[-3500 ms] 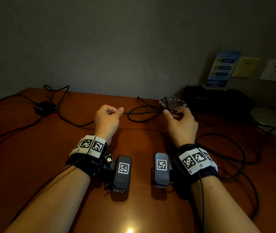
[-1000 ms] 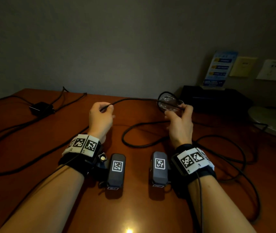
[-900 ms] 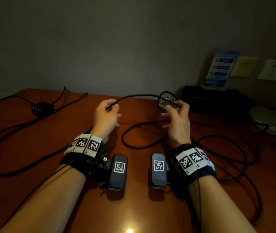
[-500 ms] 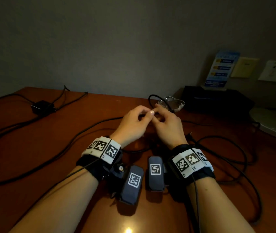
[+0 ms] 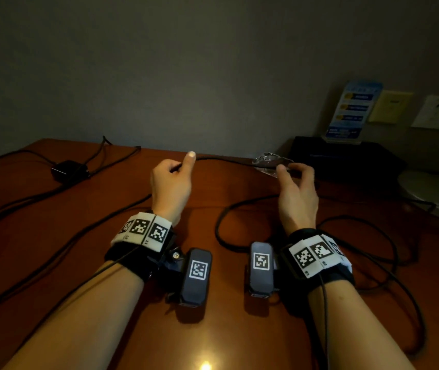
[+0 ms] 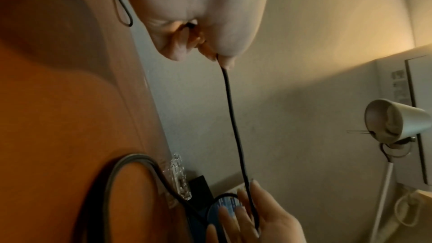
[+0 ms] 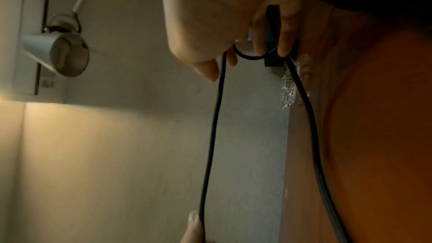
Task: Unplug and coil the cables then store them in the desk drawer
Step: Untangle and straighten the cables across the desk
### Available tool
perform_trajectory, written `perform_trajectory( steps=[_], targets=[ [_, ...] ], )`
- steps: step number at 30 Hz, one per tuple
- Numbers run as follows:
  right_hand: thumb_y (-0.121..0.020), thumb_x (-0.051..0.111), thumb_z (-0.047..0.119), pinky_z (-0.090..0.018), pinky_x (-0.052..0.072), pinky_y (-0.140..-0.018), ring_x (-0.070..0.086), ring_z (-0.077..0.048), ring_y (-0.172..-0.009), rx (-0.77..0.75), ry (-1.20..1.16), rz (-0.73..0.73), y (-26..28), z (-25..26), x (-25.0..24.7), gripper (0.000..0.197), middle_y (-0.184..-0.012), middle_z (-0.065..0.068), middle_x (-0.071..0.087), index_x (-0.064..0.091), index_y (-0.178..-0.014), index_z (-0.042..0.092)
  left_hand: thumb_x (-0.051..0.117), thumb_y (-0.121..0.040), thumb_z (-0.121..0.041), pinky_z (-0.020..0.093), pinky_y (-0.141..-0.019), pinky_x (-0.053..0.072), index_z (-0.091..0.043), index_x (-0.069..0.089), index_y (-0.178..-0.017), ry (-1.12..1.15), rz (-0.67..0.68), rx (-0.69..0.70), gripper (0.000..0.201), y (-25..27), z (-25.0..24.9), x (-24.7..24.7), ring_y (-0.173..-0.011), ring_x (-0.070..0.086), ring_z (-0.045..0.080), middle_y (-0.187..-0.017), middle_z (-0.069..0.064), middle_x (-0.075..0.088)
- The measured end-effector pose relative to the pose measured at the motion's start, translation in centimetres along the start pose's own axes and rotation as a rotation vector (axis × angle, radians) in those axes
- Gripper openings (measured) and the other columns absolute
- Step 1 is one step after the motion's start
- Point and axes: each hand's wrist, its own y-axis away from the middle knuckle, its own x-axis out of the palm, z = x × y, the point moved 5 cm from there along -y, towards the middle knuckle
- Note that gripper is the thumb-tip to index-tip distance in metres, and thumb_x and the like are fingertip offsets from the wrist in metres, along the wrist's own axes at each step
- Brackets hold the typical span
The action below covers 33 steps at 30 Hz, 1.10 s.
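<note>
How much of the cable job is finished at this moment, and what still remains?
Done: a small loop of the black cable sits in the right hand.
In hand: the left hand pinches the same cable and stretches a length between both hands.
Left: most cable lies loose on the desk, the adapter has its leads attached, and no drawer is in view.
</note>
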Motion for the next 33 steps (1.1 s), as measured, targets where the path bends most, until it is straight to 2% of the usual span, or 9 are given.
perform_trajectory(
  steps=[2,5,9,11,14,18,21,28,33],
  targets=[
    [-0.093,0.057,0.040,-0.038,0.045,-0.095,0.059,-0.018,-0.101,-0.048,0.064,-0.007,0.0,0.3,0.3,0.026,-0.105,0.004,0.063,0.056,-0.113,0.024,0.060,-0.095,-0.035,0.010,-0.040,0.030,-0.010,0.053,-0.069,-0.052,-0.004,-0.036,0.036,0.0,0.8,0.2,-0.049,0.042,0.004,-0.058,-0.003,0.046],
    [-0.092,0.060,0.038,-0.035,0.046,-0.092,0.061,-0.020,-0.100,-0.102,0.162,0.011,-0.1,0.4,0.5,0.024,-0.100,0.002,0.065,0.061,-0.109,0.022,0.055,-0.097,-0.015,0.011,-0.059,0.046,-0.017,0.061,-0.095,-0.057,0.044,-0.082,0.007,-0.3,1.5,0.4,-0.077,0.062,0.011,-0.093,-0.002,0.063],
    [-0.088,0.063,0.041,-0.027,0.045,-0.087,0.060,-0.012,-0.096,-0.173,0.243,0.126,0.5,1.4,1.7,0.020,-0.100,0.004,0.068,0.067,-0.102,0.027,0.050,-0.097,-0.005,0.016,-0.047,0.046,-0.024,0.058,-0.123,-0.039,0.305,-0.040,0.033,0.9,0.1,2.5,-0.069,0.067,0.007,-0.112,-0.007,0.063],
    [-0.088,0.065,0.039,-0.013,0.043,-0.077,0.060,0.003,-0.085,-0.204,0.235,0.220,1.1,1.9,2.5,0.016,-0.092,0.011,0.068,0.068,-0.097,0.027,0.052,-0.099,-0.017,0.016,-0.045,0.042,-0.020,0.060,-0.122,-0.056,0.452,0.034,0.025,1.9,-1.0,4.1,-0.068,0.066,0.008,-0.110,-0.003,0.065],
    [-0.088,0.065,0.041,0.000,0.038,-0.065,0.055,0.019,-0.073,-0.201,0.200,0.287,1.6,2.1,3.0,0.017,-0.081,0.018,0.065,0.069,-0.095,0.026,0.055,-0.097,-0.032,0.023,-0.070,0.045,-0.019,0.070,-0.101,-0.186,0.536,0.119,0.020,2.7,-1.4,5.1,-0.081,0.061,0.008,-0.091,-0.009,0.066],
    [-0.092,0.058,0.045,-0.001,0.038,-0.065,0.056,0.016,-0.078,-0.171,0.173,0.315,1.7,1.8,3.0,0.021,-0.085,0.018,0.067,0.071,-0.097,0.030,0.065,-0.089,-0.043,0.034,-0.070,0.046,-0.017,0.067,-0.061,-0.201,0.458,0.104,0.038,2.4,-0.6,4.3,-0.072,0.063,0.012,-0.067,0.002,0.067],
    [-0.093,0.053,0.050,-0.011,0.039,-0.073,0.057,0.003,-0.088,-0.140,0.121,0.255,1.4,1.7,2.5,0.025,-0.095,0.017,0.066,0.067,-0.106,0.033,0.071,-0.083,-0.044,0.024,-0.050,0.035,-0.015,0.052,-0.054,-0.075,0.362,0.010,0.046,2.2,-0.6,3.5,-0.044,0.042,0.006,-0.046,-0.006,0.044],
    [-0.097,0.050,0.039,-0.018,0.037,-0.087,0.053,-0.008,-0.102,-0.159,0.076,-0.013,0.3,1.2,0.2,0.024,-0.101,0.016,0.061,0.060,-0.117,0.033,0.076,-0.082,-0.035,0.024,-0.046,0.030,-0.021,0.038,-0.050,0.134,0.005,-0.122,0.051,-0.4,-0.2,-0.8,-0.045,0.032,0.012,-0.042,-0.010,0.033],
    [-0.092,0.059,0.039,-0.032,0.046,-0.093,0.062,-0.013,-0.101,-0.231,0.114,-0.082,0.3,1.7,0.6,0.013,-0.092,0.013,0.064,0.064,-0.103,0.033,0.070,-0.088,-0.028,0.024,-0.053,0.038,-0.012,0.063,-0.078,-0.042,0.030,-0.192,0.020,-0.4,1.6,-0.2,-0.060,0.053,0.013,-0.066,-0.002,0.059]
  ],
)
